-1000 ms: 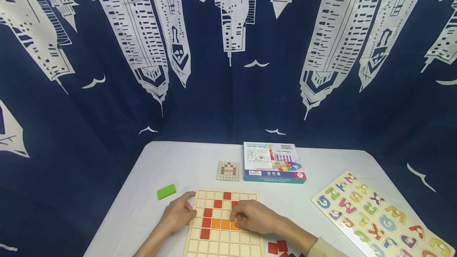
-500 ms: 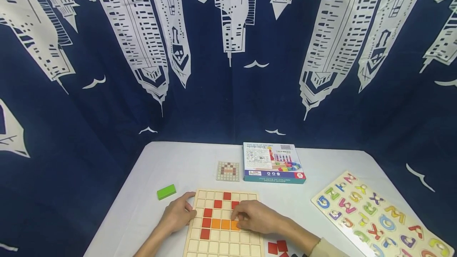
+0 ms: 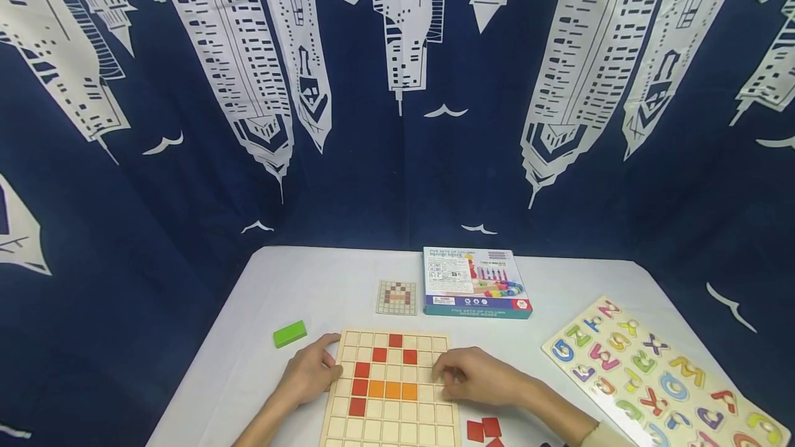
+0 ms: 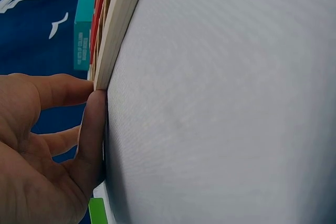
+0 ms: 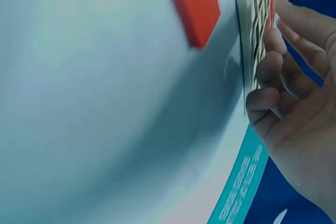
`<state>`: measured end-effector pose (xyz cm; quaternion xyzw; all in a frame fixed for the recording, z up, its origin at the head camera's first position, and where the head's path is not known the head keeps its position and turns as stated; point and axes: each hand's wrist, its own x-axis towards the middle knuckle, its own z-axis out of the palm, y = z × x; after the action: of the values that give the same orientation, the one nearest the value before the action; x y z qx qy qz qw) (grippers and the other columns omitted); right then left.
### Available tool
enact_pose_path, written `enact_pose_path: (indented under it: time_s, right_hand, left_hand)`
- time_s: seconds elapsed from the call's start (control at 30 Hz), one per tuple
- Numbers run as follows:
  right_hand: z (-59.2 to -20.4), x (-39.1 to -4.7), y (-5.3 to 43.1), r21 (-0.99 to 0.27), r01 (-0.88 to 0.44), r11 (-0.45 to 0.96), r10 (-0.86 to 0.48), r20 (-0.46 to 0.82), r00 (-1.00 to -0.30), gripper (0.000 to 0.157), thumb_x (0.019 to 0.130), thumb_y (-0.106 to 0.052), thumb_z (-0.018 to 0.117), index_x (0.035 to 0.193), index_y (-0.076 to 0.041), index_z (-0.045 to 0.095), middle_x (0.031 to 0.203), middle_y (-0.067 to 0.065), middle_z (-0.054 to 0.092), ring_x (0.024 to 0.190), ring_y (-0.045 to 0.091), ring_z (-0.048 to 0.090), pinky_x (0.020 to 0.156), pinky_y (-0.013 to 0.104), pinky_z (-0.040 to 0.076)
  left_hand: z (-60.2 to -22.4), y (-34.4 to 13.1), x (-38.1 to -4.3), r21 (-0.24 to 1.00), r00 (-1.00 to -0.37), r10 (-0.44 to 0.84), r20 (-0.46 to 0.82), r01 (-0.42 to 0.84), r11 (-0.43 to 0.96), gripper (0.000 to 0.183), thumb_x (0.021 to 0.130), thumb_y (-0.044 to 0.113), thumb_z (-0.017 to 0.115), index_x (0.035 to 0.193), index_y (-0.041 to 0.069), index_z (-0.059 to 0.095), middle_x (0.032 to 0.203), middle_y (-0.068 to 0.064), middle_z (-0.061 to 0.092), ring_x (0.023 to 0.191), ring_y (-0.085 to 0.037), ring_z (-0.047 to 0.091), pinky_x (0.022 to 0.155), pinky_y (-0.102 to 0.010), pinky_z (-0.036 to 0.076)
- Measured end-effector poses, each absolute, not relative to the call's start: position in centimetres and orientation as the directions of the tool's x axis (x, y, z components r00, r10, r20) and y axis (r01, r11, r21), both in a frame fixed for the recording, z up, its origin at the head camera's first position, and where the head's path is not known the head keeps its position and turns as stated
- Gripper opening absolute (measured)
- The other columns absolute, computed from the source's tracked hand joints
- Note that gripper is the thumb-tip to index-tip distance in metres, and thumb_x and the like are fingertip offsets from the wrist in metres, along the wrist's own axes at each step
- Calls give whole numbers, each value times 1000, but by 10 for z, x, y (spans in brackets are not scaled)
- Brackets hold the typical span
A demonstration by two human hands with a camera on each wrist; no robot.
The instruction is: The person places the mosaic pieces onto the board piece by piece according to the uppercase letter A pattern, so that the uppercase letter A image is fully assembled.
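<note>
A wooden grid board (image 3: 381, 426) lies on the table, with several red tiles (image 3: 357, 406) and three orange tiles (image 3: 393, 390) set in its squares. My left hand (image 3: 307, 374) holds the board's left edge near the far corner, thumb and finger against the rim; the left wrist view shows this left hand (image 4: 50, 135) close up. Over the board's right edge, my right hand (image 3: 478, 376) has loosely bent fingers, with nothing seen between them. In the right wrist view, the bent fingers of my right hand (image 5: 299, 87) are beside the board (image 5: 244, 35).
Loose red tiles (image 3: 491, 426) lie right of the board. A small patterned card (image 3: 396, 297) and a boxed bead set (image 3: 477, 283) sit behind it. To the left is a green block (image 3: 289, 334); to the right, an alphabet puzzle board (image 3: 658, 378). A printed curtain (image 3: 397, 178) hangs behind.
My right hand has moved right, away from the third orange tile, uncovering it fully along with a red tile above. The left hand and the board stay in place.
</note>
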<state>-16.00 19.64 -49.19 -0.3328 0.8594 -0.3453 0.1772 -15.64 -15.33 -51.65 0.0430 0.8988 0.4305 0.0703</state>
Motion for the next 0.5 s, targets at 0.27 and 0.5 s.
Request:
enact_pose_path:
  time_s: [0.27, 0.5]
  right_hand:
    - [-491, -156, 232, -723, -374, 581, -697, -204, -687, 18, 83, -25, 81, 97, -25, 70, 80, -12, 60, 67, -1, 47, 59, 18, 40]
    - [-489, -150, 250, -679, -322, 659, -643, -288, -710, 23, 76, -28, 85, 92, -29, 69, 83, -10, 58, 70, 2, 47, 62, 21, 39]
  left_hand:
    - [-514, -151, -157, 782, -986, 136, -95, 10, 623, 67, 79, 7, 74, 141, -2, 52, 78, -4, 61, 58, -14, 61, 53, -33, 49]
    - [-515, -151, -157, 781, -986, 131, -102, 2, 625, 67, 79, 6, 73, 141, -2, 52, 78, -4, 61, 57, -14, 61, 53, -32, 49]
